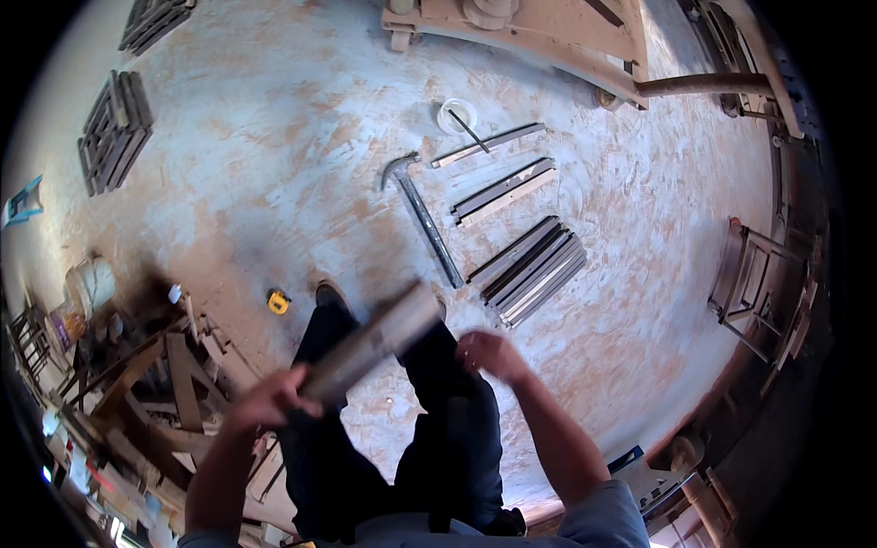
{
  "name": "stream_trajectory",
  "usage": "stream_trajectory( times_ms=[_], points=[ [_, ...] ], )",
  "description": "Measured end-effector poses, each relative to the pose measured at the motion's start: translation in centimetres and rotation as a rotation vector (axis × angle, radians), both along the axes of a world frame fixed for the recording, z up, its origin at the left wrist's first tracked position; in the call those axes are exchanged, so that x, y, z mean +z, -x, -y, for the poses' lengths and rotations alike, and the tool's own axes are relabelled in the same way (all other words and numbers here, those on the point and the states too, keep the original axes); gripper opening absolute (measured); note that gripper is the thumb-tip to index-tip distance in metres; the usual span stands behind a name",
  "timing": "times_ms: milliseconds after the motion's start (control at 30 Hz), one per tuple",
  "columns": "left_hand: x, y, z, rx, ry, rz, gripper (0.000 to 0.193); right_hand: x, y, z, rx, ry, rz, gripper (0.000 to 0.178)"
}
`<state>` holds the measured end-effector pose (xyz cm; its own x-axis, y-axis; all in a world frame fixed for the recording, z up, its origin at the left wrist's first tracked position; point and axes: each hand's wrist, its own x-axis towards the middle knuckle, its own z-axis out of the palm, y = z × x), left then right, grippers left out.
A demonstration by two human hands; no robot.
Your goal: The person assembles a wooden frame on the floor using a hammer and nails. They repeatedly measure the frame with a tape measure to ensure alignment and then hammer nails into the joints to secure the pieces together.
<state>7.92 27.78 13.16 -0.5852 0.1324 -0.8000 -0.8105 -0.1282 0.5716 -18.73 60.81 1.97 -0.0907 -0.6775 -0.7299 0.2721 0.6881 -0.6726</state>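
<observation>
A short, wide wooden board (370, 345), brownish grey and smeared by motion, slants across my knees. My left hand (274, 399) grips its lower left end, the thumb over the top face. Apart from the board, my right hand (491, 356) is over my right knee, its fingers bent but too blurred to tell what is in them. On the floor beyond, a claw hammer (425, 224) lies beside a row of wooden strips (530, 274). Another pair of strips (504, 192) and a single strip (502, 143) lie farther off.
A white tub (457, 116) with a dark stick across it stands ahead. To the left are a yellow tape measure (279, 301), stacked wooden frames (116, 132) and a heap of scrap wood (183, 384). A wooden workbench (539, 41) is at the far side, a wooden stool (754, 283) to the right.
</observation>
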Motion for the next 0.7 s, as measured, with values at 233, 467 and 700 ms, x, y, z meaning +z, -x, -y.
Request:
stream_trajectory(
  times_ms=[233,467,700],
  points=[
    [-19.5,11.8,7.8,-0.141,0.904,0.250,0.037,-14.2,11.1,12.4,-0.834,-0.166,0.110,0.034],
    [-35.0,10.1,8.0,-0.134,1.098,0.171,0.038,-24.9,15.0,19.0,-1.180,0.031,0.165,0.061],
    [-42.6,7.2,5.3,-0.016,1.118,0.078,0.041,-29.1,19.0,22.4,-1.355,0.317,0.116,0.065]
  ],
)
